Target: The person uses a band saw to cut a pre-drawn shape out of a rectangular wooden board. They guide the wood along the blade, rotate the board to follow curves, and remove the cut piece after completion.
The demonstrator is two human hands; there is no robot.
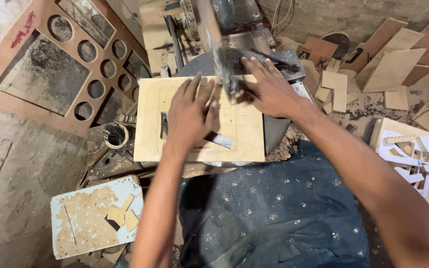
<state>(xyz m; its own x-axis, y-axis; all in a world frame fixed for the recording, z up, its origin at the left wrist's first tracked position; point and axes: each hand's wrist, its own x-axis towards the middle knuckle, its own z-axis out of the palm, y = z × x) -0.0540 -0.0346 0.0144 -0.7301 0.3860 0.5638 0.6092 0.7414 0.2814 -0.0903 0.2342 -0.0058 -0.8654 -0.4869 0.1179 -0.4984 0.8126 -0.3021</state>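
Observation:
A pale plywood sheet [247,131] with pencilled outlines and a cut-out slot lies flat on the round dark table [274,134] of a scroll saw. My left hand [189,114] presses palm-down on the middle of the sheet, fingers spread. My right hand [269,92] presses on the sheet's far right corner, fingers spread toward the saw's blurred arm and blade [224,64], which meets the sheet between my hands. Neither hand grips anything.
A brown panel with round holes [88,54] leans at the left. A small cup of bits [116,135] stands beside the sheet. A light blue board with offcuts [93,218] lies lower left. Wooden offcuts [388,69] and a box of white cut shapes [410,154] sit at right.

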